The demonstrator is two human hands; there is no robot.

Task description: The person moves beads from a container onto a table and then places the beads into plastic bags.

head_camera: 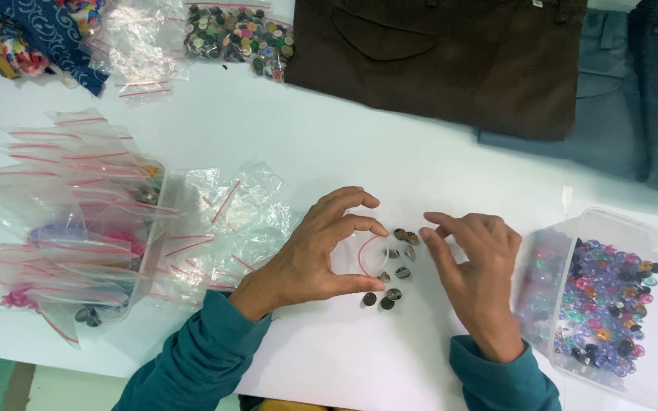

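- Dark buttons (394, 266) lie loose on the white table (359, 152), between our hands.
- Left hand (321, 255) pinches a clear bag (367, 255) open.
- Right hand (475, 270): fingers curled, touching the far buttons; we cannot tell any hold.

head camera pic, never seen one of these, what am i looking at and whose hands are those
The one picture comes from a camera worn on a person's head, looking down at their own two bare hands over a white table. There is no machine. The left hand curls around a small clear zip bag with a red strip; the right hand hovers beside a little heap of dark buttons, fingers bent. Whether it pinches a button cannot be told. At the left, a tub of empty zip bags. At the right, a clear box of coloured beads. At the top, a bag of mixed buttons, brown cloth and blue-grey cloth.
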